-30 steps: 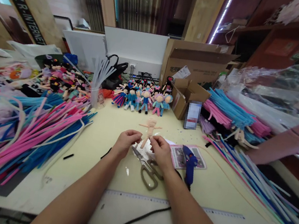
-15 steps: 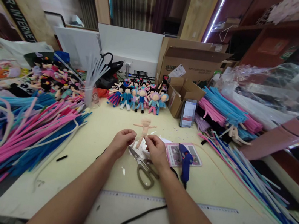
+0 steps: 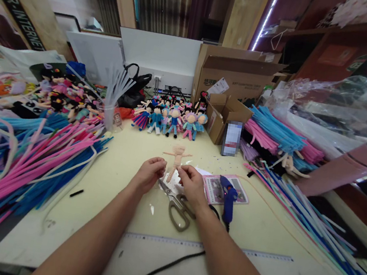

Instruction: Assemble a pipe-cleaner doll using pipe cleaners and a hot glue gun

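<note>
A small peach pipe-cleaner doll body [image 3: 176,156] stands upright above the pale yellow table [image 3: 120,178], arms out sideways. My left hand [image 3: 148,174] and my right hand [image 3: 190,183] pinch its lower legs from either side, fingers closed on them. Grey-handled scissors [image 3: 177,204] lie on the table just below my right hand. A blue glue gun [image 3: 228,199] rests to the right on a pink card [image 3: 222,189], its black cord [image 3: 169,266] trailing toward the front edge.
Heaps of pink and blue pipe cleaners [image 3: 20,166] fill the left; more [image 3: 299,204] lie at the right. A row of finished dolls [image 3: 172,119] stands behind, beside cardboard boxes [image 3: 226,112]. A clear ruler [image 3: 207,246] lies near the front edge. A pink bottle [image 3: 350,168] lies tilted at right.
The view shifted slightly to the right a second ago. My hands still hold the doll in the same place; nothing else has moved.
</note>
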A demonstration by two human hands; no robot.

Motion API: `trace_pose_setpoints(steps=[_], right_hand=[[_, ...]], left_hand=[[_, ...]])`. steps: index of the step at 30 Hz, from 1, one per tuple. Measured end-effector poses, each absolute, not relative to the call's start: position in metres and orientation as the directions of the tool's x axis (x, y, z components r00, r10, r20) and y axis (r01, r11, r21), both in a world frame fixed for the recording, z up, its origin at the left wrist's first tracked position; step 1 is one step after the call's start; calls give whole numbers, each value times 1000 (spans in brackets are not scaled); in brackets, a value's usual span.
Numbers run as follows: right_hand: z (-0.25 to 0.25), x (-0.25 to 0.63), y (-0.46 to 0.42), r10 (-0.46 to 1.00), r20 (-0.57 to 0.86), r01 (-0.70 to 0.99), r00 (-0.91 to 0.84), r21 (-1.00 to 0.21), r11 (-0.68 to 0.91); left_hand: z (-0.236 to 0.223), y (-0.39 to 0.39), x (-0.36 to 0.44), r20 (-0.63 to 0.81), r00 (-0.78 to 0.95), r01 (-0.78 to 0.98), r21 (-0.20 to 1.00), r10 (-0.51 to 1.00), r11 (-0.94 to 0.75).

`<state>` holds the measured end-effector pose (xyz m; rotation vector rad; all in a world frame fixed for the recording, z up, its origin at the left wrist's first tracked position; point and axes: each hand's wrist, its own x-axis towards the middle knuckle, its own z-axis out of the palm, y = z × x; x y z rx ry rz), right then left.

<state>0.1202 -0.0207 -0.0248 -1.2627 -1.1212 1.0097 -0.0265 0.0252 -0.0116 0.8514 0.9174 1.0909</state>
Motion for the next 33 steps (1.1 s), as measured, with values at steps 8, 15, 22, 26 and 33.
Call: trace_pose_setpoints(steps=[8,15,22,26,33], right_hand=[[-26,120,-20,981,77,33,180,-997,73],[-26,119,-21,981,87,34,175,-996,82],[-27,119,-20,981,84,41,174,-996,78],[-27,119,-20,980,96,52,175,-995,89],[-26,119,-20,978,108,41,177,-994,102]], left_hand=[[-9,24,-26,-187,206,-349,903,960,251],[-8,23,-25,-181,222,-359,899,958,253],[-10,24,-25,-170,227,-367,897,959,246],[-10,24,-25,-166,230,-364,899,959,243],[-11,25,-26,-156,231,-365,901,960,234]])
